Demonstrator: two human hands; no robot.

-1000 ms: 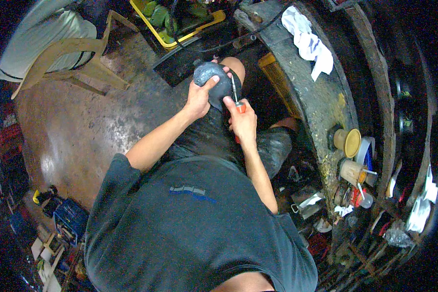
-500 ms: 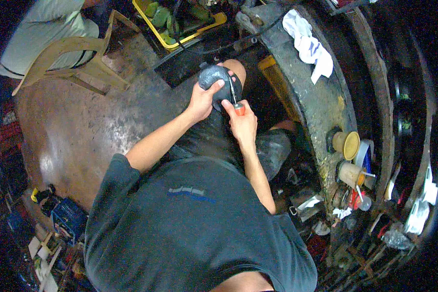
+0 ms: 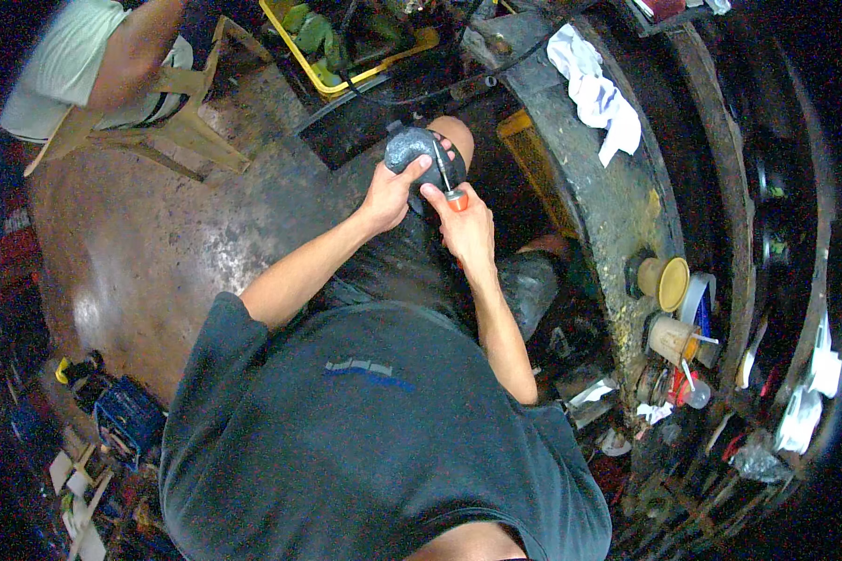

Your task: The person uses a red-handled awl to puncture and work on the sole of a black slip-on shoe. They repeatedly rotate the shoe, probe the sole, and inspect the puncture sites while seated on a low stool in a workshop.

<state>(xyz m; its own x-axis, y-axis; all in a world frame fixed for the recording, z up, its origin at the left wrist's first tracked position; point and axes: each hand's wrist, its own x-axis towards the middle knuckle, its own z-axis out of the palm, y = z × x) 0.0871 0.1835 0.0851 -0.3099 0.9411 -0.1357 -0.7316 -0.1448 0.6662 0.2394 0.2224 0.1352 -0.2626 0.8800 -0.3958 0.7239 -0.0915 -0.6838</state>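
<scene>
The fingers (image 3: 420,164) of the left hand (image 3: 384,198) are wrapped round a dark, rounded piece (image 3: 407,147), thumb on top and fingertips showing past its far side; those of the right hand (image 3: 470,224) grip a tool (image 3: 457,200) with an orange handle and a thin metal shaft. The piece is held above the person's lap, near a bare knee (image 3: 452,138), and the shaft lies along its right side; whether the tip touches it I cannot tell. Across the scene from the left, wooden pieces (image 3: 86,510) lie near a blue crate (image 3: 129,416), and farther up another person in pale clothing (image 3: 61,75) sits on a tan chair (image 3: 196,140) on the stained floor (image 3: 150,243). Beyond the hands is a yellow-rimmed bin (image 3: 384,72) with green things (image 3: 313,37) in it. To the right curves a worn, dark counter (image 3: 617,210), carrying a crumpled white cloth (image 3: 594,93), then a yellowish cup (image 3: 674,284) lying on its side or tilted, and a cloudy container (image 3: 669,338) just beside it.
</scene>
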